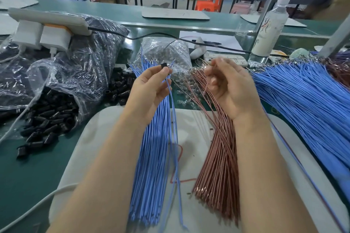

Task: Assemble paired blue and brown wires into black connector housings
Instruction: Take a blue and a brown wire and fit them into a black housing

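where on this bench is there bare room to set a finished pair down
Two patches: the pale mat strip between the blue wire bundle and the brown wire bundle, and the green bench left of the mat, below the spilled black housings. Crowded: plastic bags behind, big blue wire heap on the right.

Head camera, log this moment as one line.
left hand: pinches black housing, blue wire | right hand: pinches brown wire | brown wire apart from housing
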Demonstrator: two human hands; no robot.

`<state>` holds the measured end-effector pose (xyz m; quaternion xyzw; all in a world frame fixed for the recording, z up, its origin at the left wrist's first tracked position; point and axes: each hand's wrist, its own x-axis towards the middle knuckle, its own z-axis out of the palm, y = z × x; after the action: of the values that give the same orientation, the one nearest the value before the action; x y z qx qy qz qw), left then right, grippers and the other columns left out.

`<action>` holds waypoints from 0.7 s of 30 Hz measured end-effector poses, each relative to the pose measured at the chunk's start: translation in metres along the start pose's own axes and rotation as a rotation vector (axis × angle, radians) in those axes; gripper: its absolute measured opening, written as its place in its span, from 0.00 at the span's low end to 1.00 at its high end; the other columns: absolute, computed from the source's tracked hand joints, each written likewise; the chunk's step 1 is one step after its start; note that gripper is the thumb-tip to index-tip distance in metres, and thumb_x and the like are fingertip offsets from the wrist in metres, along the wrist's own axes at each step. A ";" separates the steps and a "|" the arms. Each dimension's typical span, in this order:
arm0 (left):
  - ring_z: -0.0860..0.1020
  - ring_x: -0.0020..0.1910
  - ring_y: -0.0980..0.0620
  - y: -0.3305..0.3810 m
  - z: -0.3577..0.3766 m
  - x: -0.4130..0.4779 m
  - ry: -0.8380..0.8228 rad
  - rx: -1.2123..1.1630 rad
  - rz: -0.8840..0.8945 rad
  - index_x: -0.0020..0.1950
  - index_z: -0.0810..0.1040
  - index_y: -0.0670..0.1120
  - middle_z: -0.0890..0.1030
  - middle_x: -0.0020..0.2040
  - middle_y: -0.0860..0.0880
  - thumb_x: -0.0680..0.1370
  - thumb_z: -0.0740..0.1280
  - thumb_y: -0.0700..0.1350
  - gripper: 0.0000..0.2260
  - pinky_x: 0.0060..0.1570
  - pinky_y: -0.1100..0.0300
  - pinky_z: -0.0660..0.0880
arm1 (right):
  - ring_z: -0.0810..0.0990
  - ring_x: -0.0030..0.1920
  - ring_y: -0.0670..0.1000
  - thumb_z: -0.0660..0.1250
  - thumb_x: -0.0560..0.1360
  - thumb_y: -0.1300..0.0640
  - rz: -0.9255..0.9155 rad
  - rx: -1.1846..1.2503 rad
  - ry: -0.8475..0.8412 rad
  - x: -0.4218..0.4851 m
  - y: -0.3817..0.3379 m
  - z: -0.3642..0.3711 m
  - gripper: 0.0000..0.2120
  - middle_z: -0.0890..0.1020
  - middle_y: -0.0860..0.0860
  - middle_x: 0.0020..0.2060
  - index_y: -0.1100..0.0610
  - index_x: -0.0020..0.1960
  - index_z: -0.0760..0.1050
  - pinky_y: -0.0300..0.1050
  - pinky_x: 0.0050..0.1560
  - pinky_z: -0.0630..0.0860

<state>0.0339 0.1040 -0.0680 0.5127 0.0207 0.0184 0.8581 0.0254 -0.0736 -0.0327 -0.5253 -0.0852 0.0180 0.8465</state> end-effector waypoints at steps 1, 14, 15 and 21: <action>0.77 0.36 0.56 0.000 0.000 -0.001 -0.032 -0.005 -0.014 0.47 0.76 0.47 0.83 0.45 0.50 0.77 0.67 0.42 0.01 0.39 0.64 0.77 | 0.76 0.27 0.44 0.59 0.80 0.62 -0.059 -0.018 0.116 0.002 0.003 0.001 0.05 0.81 0.52 0.32 0.59 0.47 0.73 0.33 0.27 0.75; 0.80 0.52 0.58 -0.012 0.004 -0.005 -0.263 0.526 0.029 0.49 0.80 0.52 0.84 0.47 0.54 0.77 0.68 0.48 0.03 0.59 0.59 0.73 | 0.81 0.30 0.48 0.59 0.81 0.63 -0.252 -0.231 0.436 0.015 0.026 0.003 0.06 0.81 0.55 0.34 0.57 0.45 0.68 0.38 0.32 0.77; 0.80 0.53 0.56 -0.012 0.005 -0.005 -0.275 0.502 0.026 0.49 0.80 0.51 0.84 0.49 0.52 0.77 0.67 0.47 0.03 0.55 0.61 0.74 | 0.81 0.30 0.47 0.59 0.81 0.63 -0.246 -0.232 0.436 0.015 0.026 0.003 0.06 0.81 0.55 0.34 0.57 0.45 0.69 0.38 0.32 0.77; 0.81 0.54 0.53 -0.012 0.005 -0.005 -0.297 0.383 0.004 0.51 0.78 0.48 0.84 0.52 0.48 0.77 0.67 0.45 0.04 0.56 0.58 0.77 | 0.79 0.28 0.46 0.60 0.81 0.62 -0.221 -0.265 0.449 0.014 0.026 0.002 0.05 0.81 0.53 0.33 0.57 0.46 0.71 0.37 0.31 0.77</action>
<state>0.0298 0.0935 -0.0757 0.6633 -0.1038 -0.0598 0.7387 0.0409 -0.0583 -0.0534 -0.6096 0.0463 -0.2027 0.7650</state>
